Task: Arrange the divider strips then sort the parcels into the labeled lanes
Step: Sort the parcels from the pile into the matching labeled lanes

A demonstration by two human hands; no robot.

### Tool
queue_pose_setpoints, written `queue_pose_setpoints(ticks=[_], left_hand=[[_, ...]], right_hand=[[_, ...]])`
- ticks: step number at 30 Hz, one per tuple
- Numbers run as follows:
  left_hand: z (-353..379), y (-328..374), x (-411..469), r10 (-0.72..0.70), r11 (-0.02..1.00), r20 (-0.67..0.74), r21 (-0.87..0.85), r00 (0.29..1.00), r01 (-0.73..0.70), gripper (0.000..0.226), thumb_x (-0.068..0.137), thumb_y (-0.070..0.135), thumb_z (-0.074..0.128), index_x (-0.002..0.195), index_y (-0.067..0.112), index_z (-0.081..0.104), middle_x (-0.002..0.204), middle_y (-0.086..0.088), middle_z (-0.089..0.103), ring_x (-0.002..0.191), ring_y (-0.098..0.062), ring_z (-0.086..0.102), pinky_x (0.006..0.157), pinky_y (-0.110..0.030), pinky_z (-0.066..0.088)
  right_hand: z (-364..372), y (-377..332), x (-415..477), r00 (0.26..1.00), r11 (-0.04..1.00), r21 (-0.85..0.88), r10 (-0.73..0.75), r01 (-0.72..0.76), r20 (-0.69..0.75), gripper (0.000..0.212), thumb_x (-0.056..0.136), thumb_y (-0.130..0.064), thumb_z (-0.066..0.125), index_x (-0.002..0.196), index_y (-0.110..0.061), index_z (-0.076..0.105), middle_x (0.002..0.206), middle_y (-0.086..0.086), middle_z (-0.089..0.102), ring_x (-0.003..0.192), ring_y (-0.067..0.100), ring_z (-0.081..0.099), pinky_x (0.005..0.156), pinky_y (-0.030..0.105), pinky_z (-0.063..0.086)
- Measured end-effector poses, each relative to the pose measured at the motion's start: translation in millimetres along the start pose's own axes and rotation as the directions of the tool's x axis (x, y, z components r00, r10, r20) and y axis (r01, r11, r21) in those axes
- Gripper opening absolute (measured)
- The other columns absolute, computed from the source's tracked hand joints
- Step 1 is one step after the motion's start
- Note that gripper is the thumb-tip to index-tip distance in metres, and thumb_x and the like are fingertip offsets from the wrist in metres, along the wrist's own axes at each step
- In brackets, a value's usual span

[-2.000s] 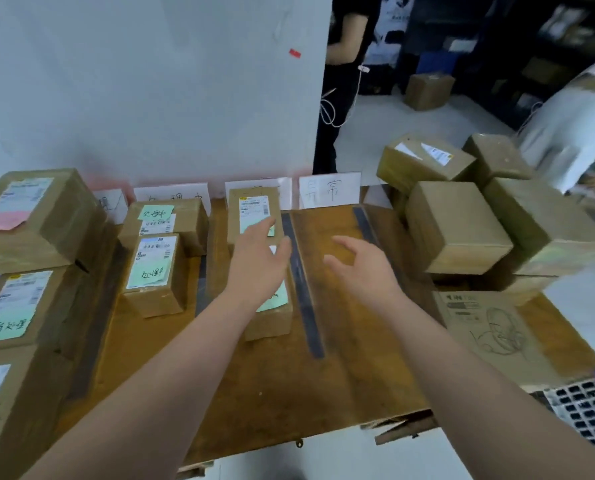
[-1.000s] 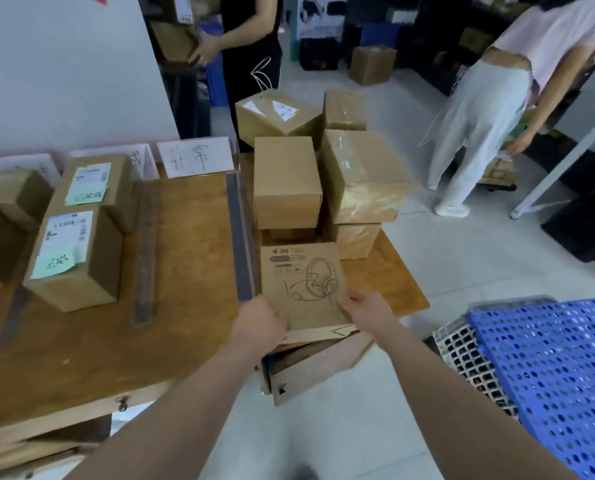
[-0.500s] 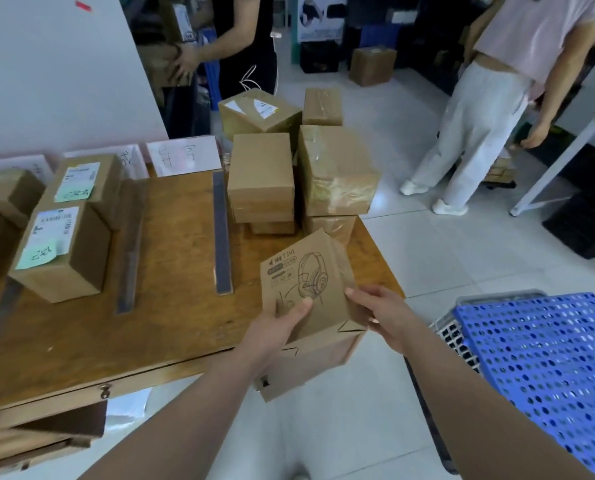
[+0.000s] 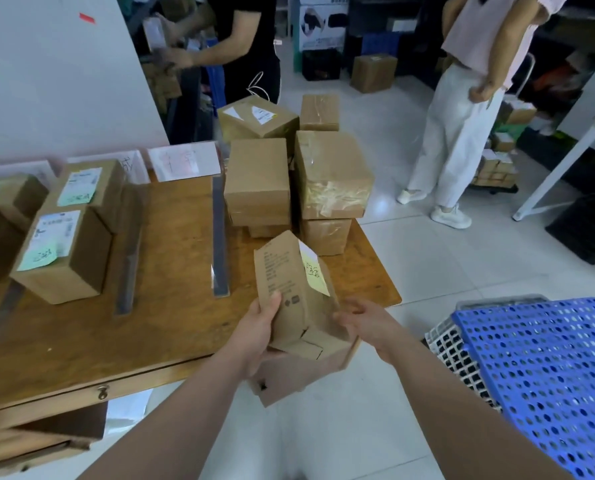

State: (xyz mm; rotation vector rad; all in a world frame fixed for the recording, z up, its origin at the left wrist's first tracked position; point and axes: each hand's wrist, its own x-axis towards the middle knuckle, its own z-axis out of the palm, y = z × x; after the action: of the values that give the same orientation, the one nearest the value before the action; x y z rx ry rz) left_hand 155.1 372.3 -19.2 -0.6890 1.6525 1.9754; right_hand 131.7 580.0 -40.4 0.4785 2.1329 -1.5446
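Observation:
My left hand point(image 4: 258, 327) grips the left edge of a flat brown parcel point(image 4: 287, 285), held upright above the table's right front corner. Its printed back and a yellow note point(image 4: 312, 273) face me. My right hand point(image 4: 367, 322) holds the parcel's lower right edge. Dark divider strips point(image 4: 220, 233) point(image 4: 129, 251) lie lengthwise on the wooden table point(image 4: 171, 327). White label cards point(image 4: 185, 161) stand at the back. Labelled parcels point(image 4: 60, 254) point(image 4: 84, 188) sit in the left lanes. A stack of plain parcels point(image 4: 258, 178) fills the right end.
A blue perforated crate point(image 4: 549, 375) rests on a white one point(image 4: 452, 351) at my right. A wooden drawer point(image 4: 289, 375) hangs open below my hands. One person in black point(image 4: 244, 46) stands behind the table; another in white trousers point(image 4: 455, 133) stands on the floor at right.
Both hands left the lanes, picked the flat parcel off the table's right front corner, lifted it and turned it from its headphone-drawing side to its back with the yellow note.

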Motion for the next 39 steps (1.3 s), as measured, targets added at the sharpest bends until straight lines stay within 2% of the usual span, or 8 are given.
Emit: queue_pose_setpoints(ticks=[4,8,11,14,18,24,34,39], left_hand=[[-14.0,-4.5,4.1,0.029,0.996,-0.129,0.084,0.991,-0.018,0.056,0.101,0.042,0.044,0.151,0.042,0.019,0.142,-0.001,0.045,0.127,-0.031,0.047,0.093,-0.060,0.051],[-15.0,-3.3,2.2,0.021,0.996,-0.100,0.091,0.995,-0.012,0.085,0.081,0.071,0.056,0.151,0.045,0.016,0.141,0.001,0.046,0.122,-0.027,0.049,0.098,-0.056,0.048],[-12.7,-0.4,0.3,0.074,0.989,-0.052,0.129,0.996,-0.067,0.114,0.064,0.069,0.072,0.154,0.040,0.009,0.145,0.004,0.044,0.115,-0.019,0.052,0.087,-0.037,0.050],[-11.4,6.8,-2.0,0.159,0.984,-0.057,0.088,0.986,-0.153,0.091,0.080,0.051,0.070,0.153,0.038,0.017,0.135,0.004,0.052,0.106,-0.013,0.055,0.073,-0.027,0.046],[-18.4,24.2,-9.2,0.228,0.973,-0.075,-0.001,0.971,-0.229,0.073,0.084,0.047,0.067,0.147,0.037,0.032,0.128,0.001,0.060,0.113,-0.023,0.058,0.100,-0.045,0.047],[-50.4,54.8,-31.2,0.283,0.940,-0.210,-0.133,0.936,-0.314,0.058,0.082,0.047,0.066,0.136,0.033,0.048,0.115,0.001,0.067,0.103,-0.022,0.063,0.072,-0.035,0.051],[-148.2,94.7,-64.3,0.277,0.927,-0.361,-0.146,0.891,-0.347,0.037,0.091,0.053,0.055,0.116,0.027,0.063,0.105,-0.004,0.070,0.096,-0.021,0.064,0.068,-0.031,0.049],[-209.2,108.9,-74.3,0.291,0.929,-0.420,-0.092,0.859,-0.359,0.039,0.093,0.052,0.054,0.123,0.028,0.058,0.108,-0.006,0.069,0.101,-0.027,0.064,0.092,-0.051,0.053]], right_hand=[[8.7,10.5,6.3,0.998,0.996,0.076,0.051,-0.053,0.022,0.059,0.082,-0.030,0.074,0.135,-0.015,0.051,0.136,0.003,0.048,0.122,0.024,0.050,0.099,0.042,0.049],[3.6,6.3,4.0,0.996,0.995,0.075,0.063,-0.067,0.056,0.040,0.078,-0.028,0.079,0.111,-0.011,0.064,0.110,0.006,0.069,0.102,0.021,0.065,0.091,0.037,0.054],[-7.8,-2.1,0.1,0.999,0.989,0.144,0.040,-0.045,0.037,0.040,0.071,-0.026,0.086,0.099,-0.009,0.063,0.095,0.003,0.074,0.089,0.018,0.070,0.082,0.033,0.058],[-19.3,-18.1,-6.1,1.000,0.976,0.216,-0.029,0.026,0.010,0.050,0.063,-0.029,0.089,0.098,-0.006,0.061,0.094,0.005,0.075,0.087,0.018,0.071,0.073,0.029,0.057],[-24.4,-48.8,-16.0,0.989,0.951,0.275,-0.149,0.143,-0.001,0.064,0.044,-0.044,0.089,0.091,-0.009,0.062,0.095,0.007,0.075,0.084,0.017,0.072,0.069,0.026,0.055],[9.3,-102.8,-24.8,0.957,0.917,0.310,-0.281,0.249,0.065,0.044,0.062,-0.039,0.086,0.088,-0.017,0.058,0.094,0.001,0.074,0.090,0.019,0.069,0.070,0.035,0.055],[116.1,-181.0,-19.5,0.939,0.937,0.216,-0.309,0.275,0.147,0.054,0.071,-0.044,0.081,0.105,-0.007,0.062,0.098,0.003,0.073,0.093,0.021,0.067,0.072,0.036,0.056],[179.8,-209.2,-22.4,0.934,0.938,0.185,-0.323,0.294,0.153,0.055,0.067,-0.049,0.082,0.105,-0.015,0.063,0.099,0.002,0.072,0.091,0.020,0.066,0.067,0.032,0.051]])
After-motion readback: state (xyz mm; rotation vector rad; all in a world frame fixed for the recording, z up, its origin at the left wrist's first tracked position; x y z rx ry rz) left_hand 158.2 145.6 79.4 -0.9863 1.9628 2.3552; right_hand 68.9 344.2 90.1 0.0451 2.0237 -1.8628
